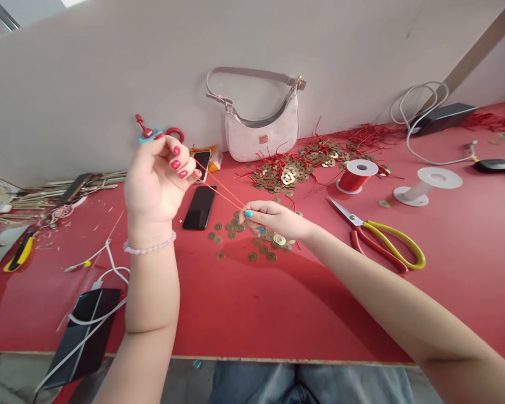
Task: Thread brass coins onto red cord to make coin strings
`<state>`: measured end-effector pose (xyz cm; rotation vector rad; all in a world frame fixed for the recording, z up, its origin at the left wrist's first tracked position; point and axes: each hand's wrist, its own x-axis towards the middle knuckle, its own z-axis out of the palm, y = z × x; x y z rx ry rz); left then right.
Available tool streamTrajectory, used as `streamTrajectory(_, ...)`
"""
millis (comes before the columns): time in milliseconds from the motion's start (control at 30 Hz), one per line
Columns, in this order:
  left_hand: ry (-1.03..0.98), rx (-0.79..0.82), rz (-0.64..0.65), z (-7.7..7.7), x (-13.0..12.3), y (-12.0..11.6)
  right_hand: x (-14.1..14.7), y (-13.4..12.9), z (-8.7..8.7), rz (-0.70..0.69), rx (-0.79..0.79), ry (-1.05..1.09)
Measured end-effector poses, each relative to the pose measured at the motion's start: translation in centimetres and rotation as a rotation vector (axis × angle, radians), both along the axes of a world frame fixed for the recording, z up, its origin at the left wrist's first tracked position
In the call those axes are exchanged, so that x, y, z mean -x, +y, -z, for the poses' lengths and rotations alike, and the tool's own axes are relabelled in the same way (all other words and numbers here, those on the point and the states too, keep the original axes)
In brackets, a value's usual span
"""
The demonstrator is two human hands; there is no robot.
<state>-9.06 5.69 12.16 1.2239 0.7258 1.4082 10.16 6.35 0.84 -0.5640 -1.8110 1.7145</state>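
Note:
A thin red cord [223,192] stretches in a doubled line between my hands over the table. My left hand [162,177], raised high with a beaded bracelet at its wrist, has its fingers curled round the upper end. Lower and to the right, my right hand [273,219] pinches the other end between thumb and forefinger. Loose brass coins [252,256] with holes in the middle lie beneath and around my right hand. Whether a coin sits in that pinch is hidden. Behind them is a heap of coins [284,171] tied with red cord.
Scissors [376,235] and a spool of red cord [356,175] lie to the right, beside a nearly bare white spool [427,185]. A pale handbag [263,123] leans on the wall. A phone [199,207], cables and a yellow cutter [20,252] are on the left.

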Motion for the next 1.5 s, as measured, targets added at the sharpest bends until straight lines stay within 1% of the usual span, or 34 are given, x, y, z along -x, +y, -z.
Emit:
streamTrajectory(100, 0.003, -0.081, -0.187, 0.4, 0.9, 0.9, -0.2, 0.6, 1.1, 0.021, 0.062, 0.034)
streamTrajectory(167, 0.021, -0.106, -0.281, 0.6, 1.2, 1.3, -0.3, 1.0, 1.9, 0.039, 0.087, 0.033)
streamTrajectory(300, -0.059, -0.102, -0.382, 0.6, 1.5, 1.6, -0.5, 1.7, 3.2, 0.065, 0.092, 0.023)
streamTrajectory(367, -0.090, -0.094, -0.402, 0.6, 1.5, 1.8, -0.7, 1.9, 3.5, 0.068, 0.093, 0.017)
streamTrajectory(467, -0.066, -0.103, -0.427, 0.7, 1.8, 2.2, -1.1, 2.2, 3.8, 0.064, 0.074, -0.010)
streamTrajectory(633, -0.009, -0.142, -0.532, 1.2, 3.3, 3.1, -1.5, 2.8, 4.4, 0.107, 0.055, -0.064)
streamTrajectory(700, -0.008, -0.130, -0.551, 1.3, 3.9, 3.4, -1.6, 2.9, 4.5, 0.120, 0.062, -0.075)
streamTrajectory(800, 0.009, -0.109, -0.559, 1.6, 4.4, 3.7, -1.7, 2.9, 4.5, 0.128, 0.070, -0.073)
streamTrajectory(933, 0.056, -0.182, -0.586, 2.0, 4.4, 3.9, -1.7, 2.7, 4.0, 0.131, 0.079, -0.109)
streamTrajectory(1067, 0.039, -0.141, -0.591, 2.2, 4.4, 4.1, -1.7, 2.6, 3.6, 0.113, 0.067, -0.108)
streamTrajectory(1167, 0.028, -0.141, -0.612, 2.4, 4.5, 4.3, -1.7, 2.6, 3.7, 0.108, 0.065, -0.094)
streamTrajectory(1300, 0.048, -0.204, -0.587, 2.9, 4.7, 4.8, -1.8, 2.7, 3.9, 0.111, 0.078, -0.095)
streamTrajectory(1400, 0.049, -0.229, -0.656, 3.1, 4.8, 5.0, -1.8, 2.7, 4.0, 0.115, 0.088, -0.095)
streamTrajectory(1500, 0.061, -0.210, -0.707, 3.1, 4.9, 5.1, -1.8, 2.7, 4.1, 0.110, 0.084, -0.088)
